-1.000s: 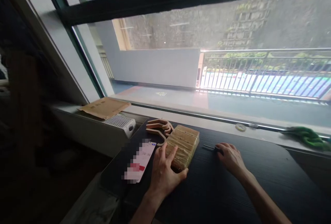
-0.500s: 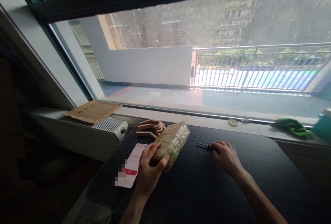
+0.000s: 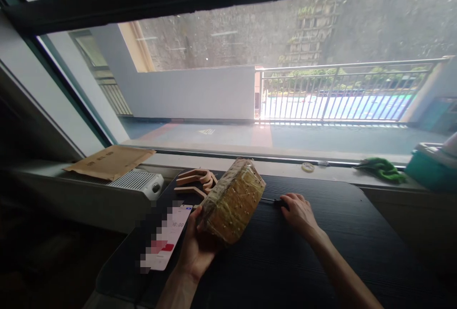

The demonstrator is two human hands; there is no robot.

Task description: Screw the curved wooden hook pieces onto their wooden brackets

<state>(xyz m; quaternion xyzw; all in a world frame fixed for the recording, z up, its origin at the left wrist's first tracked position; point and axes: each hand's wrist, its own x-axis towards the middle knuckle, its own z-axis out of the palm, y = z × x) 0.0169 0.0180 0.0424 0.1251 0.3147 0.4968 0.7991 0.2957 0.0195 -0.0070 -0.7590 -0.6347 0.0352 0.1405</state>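
My left hand (image 3: 195, 252) is closed around the lower end of a taped block (image 3: 237, 204), tilted up off the table. The block is wrapped in clear tape, and its brown-yellow broad face, dotted with small pale specks, is turned toward me. Part of my left fingers is hidden behind it. To the right, my right hand (image 3: 299, 213) rests low over the tabletop, its fingers closed on the black handle of a screwdriver (image 3: 268, 200). The thin metal shaft points left toward the block, and its tip comes close to the block's right edge.
Bent wooden pieces (image 3: 193, 190) lie behind the block on the black table (image 3: 342, 233). A phone (image 3: 173, 240) is left of my left hand. Along the sill are a tape roll (image 3: 307, 167), a green cloth (image 3: 382, 168) and a brown envelope (image 3: 110, 161) on a radiator (image 3: 143, 183).
The block has been turned in my left hand, so its speckled brown-yellow face now shows instead of its paler top. My right hand stays on the screwdriver. The view has shifted slightly right.
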